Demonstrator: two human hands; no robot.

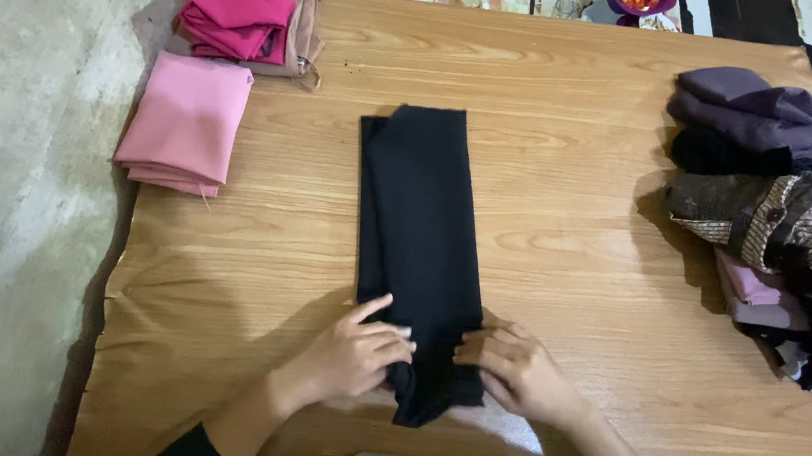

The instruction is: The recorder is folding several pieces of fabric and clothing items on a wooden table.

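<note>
Black cloth: a long, narrow folded strip of black cloth (416, 249) lies lengthwise down the centre of the frame, its far end at upper centre and its near end at the bottom centre.
Left hand: the left hand (353, 353) rests at lower centre, fingers bent and pressed on the near left edge of the black cloth, thumb raised and pointing up along the cloth.
Right hand: the right hand (510, 368) sits just right of it, fingers curled and gripping the cloth's near right edge.
Hands together: the 2 hands are close, with only a slim band of cloth between their fingertips; both pinch the fabric, which seems bunched there.
Surface: a wooden surface (581, 96) with light grain carries everything.
Pink stack: a folded pink cloth (186, 122) lies at the upper left, hanging over the surface's left edge.
Magenta pile: a folded magenta cloth (237, 19) sits on a tan cloth (304, 6) at the far upper left.
Right heap: a heap of unfolded purple, patterned brown and pale pink clothes (781, 197) fills the right side.
Floor: grey concrete floor (18, 187) runs down the left of the frame.
</note>
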